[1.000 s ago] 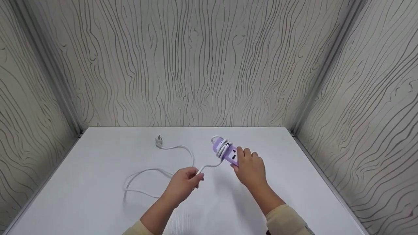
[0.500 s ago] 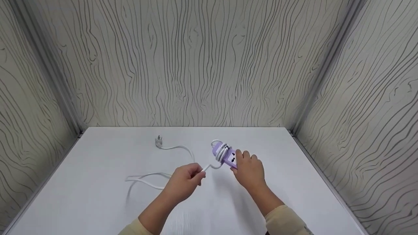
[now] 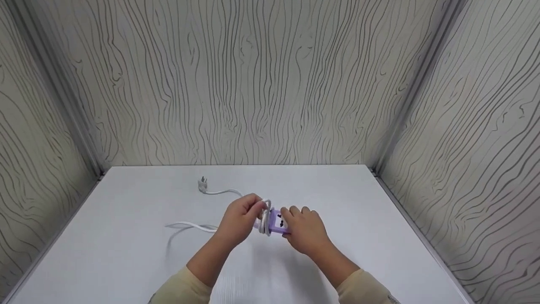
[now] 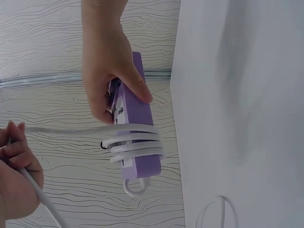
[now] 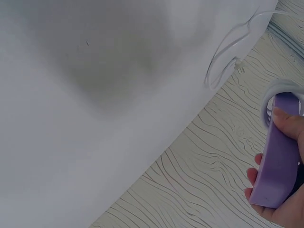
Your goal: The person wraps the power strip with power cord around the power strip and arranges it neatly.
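Note:
A purple power strip (image 3: 276, 228) with a white socket face is held above the table by the right hand (image 3: 307, 230), whose fingers curl round its right end. Several turns of white cord (image 3: 264, 223) wrap the strip's other end. The left hand (image 3: 237, 219) pinches the cord beside these turns. In the left wrist view the cord runs from the wraps (image 4: 137, 142) to the left hand (image 4: 19, 175), while the right hand (image 4: 111, 71) grips the strip (image 4: 138, 111). The right wrist view shows the strip (image 5: 278, 156) in the right hand (image 5: 289, 209).
A white plug (image 3: 203, 185) lies toward the back of the white table (image 3: 358, 198), its cord leading to behind the left hand. A cord loop (image 3: 190, 224) extends left of that hand. Wood-patterned panels (image 3: 236, 84) stand behind and at both sides.
The strip and right hand have moved left and nearer the person. The left hand has risen toward the wraps, bringing both hands closer together. The loose loop on the left has narrowed.

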Available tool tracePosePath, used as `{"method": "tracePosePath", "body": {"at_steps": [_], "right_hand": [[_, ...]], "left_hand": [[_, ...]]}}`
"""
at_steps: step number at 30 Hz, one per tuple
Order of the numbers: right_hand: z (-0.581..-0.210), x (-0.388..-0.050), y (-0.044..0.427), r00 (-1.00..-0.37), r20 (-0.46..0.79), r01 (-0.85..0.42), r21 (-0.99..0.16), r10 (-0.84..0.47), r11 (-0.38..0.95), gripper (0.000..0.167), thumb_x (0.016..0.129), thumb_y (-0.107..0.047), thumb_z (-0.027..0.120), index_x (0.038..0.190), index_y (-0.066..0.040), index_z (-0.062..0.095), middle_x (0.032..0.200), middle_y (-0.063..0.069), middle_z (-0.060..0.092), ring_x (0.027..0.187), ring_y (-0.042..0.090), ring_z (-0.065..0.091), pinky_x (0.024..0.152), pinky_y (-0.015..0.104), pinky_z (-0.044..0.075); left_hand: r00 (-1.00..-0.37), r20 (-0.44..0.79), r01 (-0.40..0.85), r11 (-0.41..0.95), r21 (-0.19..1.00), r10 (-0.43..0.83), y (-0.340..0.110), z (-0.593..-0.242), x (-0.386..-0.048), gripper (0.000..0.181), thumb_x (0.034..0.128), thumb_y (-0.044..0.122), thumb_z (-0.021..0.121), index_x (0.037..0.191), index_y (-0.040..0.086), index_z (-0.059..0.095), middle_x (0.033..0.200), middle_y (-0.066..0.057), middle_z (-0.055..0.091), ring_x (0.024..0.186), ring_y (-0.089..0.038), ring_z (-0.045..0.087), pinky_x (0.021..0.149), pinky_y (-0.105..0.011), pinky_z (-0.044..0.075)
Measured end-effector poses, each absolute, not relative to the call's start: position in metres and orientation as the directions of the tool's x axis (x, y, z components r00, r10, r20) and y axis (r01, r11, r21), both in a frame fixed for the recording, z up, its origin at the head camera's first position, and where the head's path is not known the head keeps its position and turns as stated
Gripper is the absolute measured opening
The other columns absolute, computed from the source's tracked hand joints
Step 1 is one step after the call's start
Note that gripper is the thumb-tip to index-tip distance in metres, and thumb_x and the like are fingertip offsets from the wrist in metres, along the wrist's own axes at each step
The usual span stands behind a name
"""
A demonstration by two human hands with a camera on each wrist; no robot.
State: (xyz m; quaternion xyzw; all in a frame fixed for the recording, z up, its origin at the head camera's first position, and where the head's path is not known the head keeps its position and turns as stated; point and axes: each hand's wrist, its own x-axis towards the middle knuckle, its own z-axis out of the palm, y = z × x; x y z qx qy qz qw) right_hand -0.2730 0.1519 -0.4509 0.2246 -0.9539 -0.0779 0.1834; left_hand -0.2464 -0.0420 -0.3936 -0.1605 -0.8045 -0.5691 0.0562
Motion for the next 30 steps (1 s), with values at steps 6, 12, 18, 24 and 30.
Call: {"method": "tracePosePath", "body": {"at_steps": [6, 12, 18, 24, 30], "right_hand": [[-0.448, -0.269, 0.148, -0.772, 0.275, -0.513, 0.263, -0.574, 0.817, 0.057, 0.071, -0.042, 0.075, 0.118, -0.021, 0.050, 0.099, -0.001, 0.059, 0.075, 0.018, 0.052, 0.065, 0.034, 0.045], [-0.446, -0.266, 0.148, -0.714, 0.233, -0.633, 0.189, -0.661, 0.750, 0.054, 0.072, -0.042, 0.074, 0.118, -0.025, 0.051, 0.099, -0.006, 0.060, 0.077, 0.014, 0.049, 0.068, 0.031, 0.044], [-0.444, -0.266, 0.151, -0.657, 0.199, -0.732, 0.067, -0.728, 0.678, 0.056, 0.074, -0.043, 0.072, 0.122, -0.025, 0.050, 0.104, -0.009, 0.058, 0.084, 0.010, 0.050, 0.077, 0.032, 0.045], [-0.440, -0.263, 0.152, -0.585, 0.190, -0.806, -0.024, -0.788, 0.592, 0.055, 0.074, -0.043, 0.072, 0.121, -0.025, 0.051, 0.104, -0.011, 0.059, 0.087, 0.007, 0.052, 0.081, 0.031, 0.045], [-0.429, -0.257, 0.152, -0.559, 0.188, -0.829, -0.115, -0.808, 0.547, 0.054, 0.075, -0.043, 0.070, 0.122, -0.025, 0.051, 0.104, -0.012, 0.060, 0.090, 0.005, 0.051, 0.083, 0.030, 0.044]], "left_hand": [[-0.961, 0.252, 0.275, 0.273, 0.922, 0.115, -0.046, -0.395, -0.258, 0.019, 0.0951, 0.020, 0.048, 0.085, 0.011, 0.061, 0.070, 0.001, 0.052, 0.067, -0.015, 0.046, 0.059, -0.027, 0.041], [-0.971, 0.230, 0.240, 0.234, 0.942, 0.071, -0.053, -0.404, -0.271, 0.022, 0.0957, 0.018, 0.046, 0.084, 0.006, 0.060, 0.069, 0.001, 0.051, 0.067, -0.016, 0.044, 0.061, -0.027, 0.036], [-0.974, 0.220, 0.227, 0.221, 0.948, 0.058, -0.061, -0.411, -0.281, 0.024, 0.0955, 0.019, 0.047, 0.079, 0.005, 0.057, 0.067, 0.002, 0.049, 0.062, -0.013, 0.038, 0.057, -0.027, 0.032], [-0.982, 0.158, 0.180, 0.250, 0.952, 0.104, -0.068, -0.420, -0.286, 0.024, 0.0954, 0.017, 0.046, 0.076, 0.007, 0.057, 0.064, 0.003, 0.048, 0.057, -0.012, 0.035, 0.050, -0.022, 0.028], [-0.981, 0.095, 0.135, 0.242, 0.961, 0.172, -0.076, -0.433, -0.292, 0.025, 0.0955, 0.017, 0.045, 0.075, 0.008, 0.057, 0.063, 0.003, 0.049, 0.059, -0.012, 0.039, 0.052, -0.023, 0.031]]}}
